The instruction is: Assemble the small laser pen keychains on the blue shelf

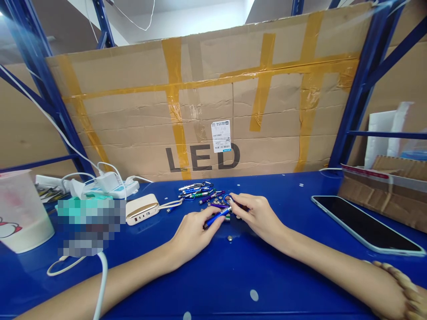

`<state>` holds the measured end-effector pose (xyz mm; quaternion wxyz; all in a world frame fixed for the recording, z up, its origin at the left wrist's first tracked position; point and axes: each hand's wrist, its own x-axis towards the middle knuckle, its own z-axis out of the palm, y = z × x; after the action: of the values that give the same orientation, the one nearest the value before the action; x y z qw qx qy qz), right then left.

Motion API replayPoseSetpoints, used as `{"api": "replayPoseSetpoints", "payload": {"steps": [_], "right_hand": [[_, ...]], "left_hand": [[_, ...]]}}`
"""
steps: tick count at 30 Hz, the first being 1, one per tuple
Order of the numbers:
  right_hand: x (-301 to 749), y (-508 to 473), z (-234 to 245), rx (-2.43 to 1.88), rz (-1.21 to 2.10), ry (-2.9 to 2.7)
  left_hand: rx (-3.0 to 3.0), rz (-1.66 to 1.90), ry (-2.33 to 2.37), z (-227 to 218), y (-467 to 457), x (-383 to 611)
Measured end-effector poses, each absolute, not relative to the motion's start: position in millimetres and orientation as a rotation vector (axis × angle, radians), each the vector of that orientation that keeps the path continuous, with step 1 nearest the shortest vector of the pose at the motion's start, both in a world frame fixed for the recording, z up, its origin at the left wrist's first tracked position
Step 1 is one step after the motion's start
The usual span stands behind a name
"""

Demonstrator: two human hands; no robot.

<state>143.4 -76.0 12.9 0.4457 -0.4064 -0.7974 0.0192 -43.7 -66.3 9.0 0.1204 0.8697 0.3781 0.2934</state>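
My left hand point(195, 231) rests on the blue table point(233, 275) with its fingers pinched round a small blue pen-shaped keychain light point(216, 216). My right hand point(255, 213) is closed on the far end of the same light, at its silver tip and ring. Just behind the hands lies a pile of several similar small lights point(200, 191) in blue, purple, green and silver. Small round button cells point(230, 238) lie scattered near the hands.
A white power bank point(142, 209) lies left of the pile, a power strip with chargers point(111, 184) behind it. A white cup point(20, 213) stands far left. A phone point(363, 224) lies at right beside a cardboard box point(383, 191). A taped cardboard sheet point(207, 106) walls the back.
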Motion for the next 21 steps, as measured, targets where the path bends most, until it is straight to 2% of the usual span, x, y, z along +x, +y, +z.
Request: {"api": "replayPoseSetpoints", "payload": {"steps": [4, 8, 16, 21], "right_hand": [[144, -72, 13, -1.083, 0.098, -1.941], [152, -64, 13, -1.216, 0.117, -1.977], [168, -60, 21, -1.886, -0.159, -2.063], [172, -60, 23, -2.084, -0.294, -1.986]], "left_hand": [[2.694, 0.899, 1.018, 6, -69, -44], [2.623, 0.878, 1.143, 10, -69, -44], [2.489, 0.808, 1.344, 16, -59, -46], [2.603, 0.793, 1.342, 14, -56, -49]]}}
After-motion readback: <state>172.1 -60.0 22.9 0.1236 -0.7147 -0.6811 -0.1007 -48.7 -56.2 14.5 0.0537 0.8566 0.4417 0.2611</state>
